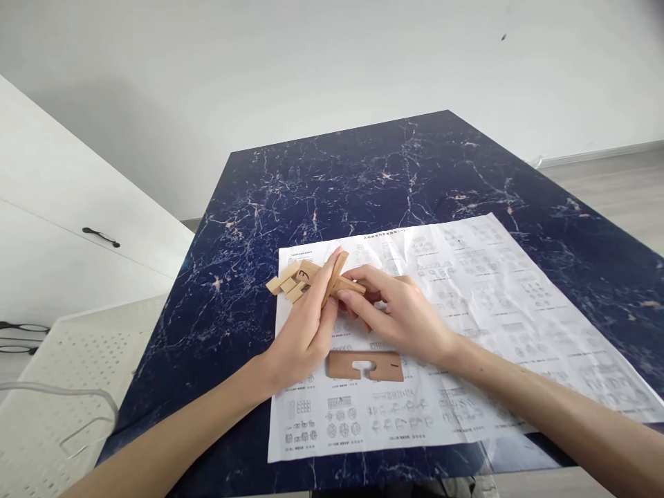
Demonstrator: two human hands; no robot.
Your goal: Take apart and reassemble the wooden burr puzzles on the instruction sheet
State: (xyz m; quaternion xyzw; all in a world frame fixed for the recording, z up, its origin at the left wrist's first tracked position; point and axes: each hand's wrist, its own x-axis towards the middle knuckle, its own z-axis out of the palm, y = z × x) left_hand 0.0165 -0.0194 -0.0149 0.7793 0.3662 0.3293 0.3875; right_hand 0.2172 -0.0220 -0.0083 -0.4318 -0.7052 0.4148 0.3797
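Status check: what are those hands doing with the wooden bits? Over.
Left hand and right hand holding wooden pieces. Notched piece flat on printed sheet. More blocks bunched beside left hand, partly hidden.

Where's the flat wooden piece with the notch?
In the head view, the notched piece lies below centre on the printed sheet, just right of the left hand.

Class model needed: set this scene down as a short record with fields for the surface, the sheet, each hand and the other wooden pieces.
Surface: dark blue table with pale veining
Sheet: creased white paper printed with small diagrams
Left hand: holding a tilted wooden piece
Right hand: pinching a second piece
Wooden cluster: beside the left hand, one piece dark-marked
Notched piece: flat on the sheet, slot opening toward the person
Unclear: whether the held pieces interlock
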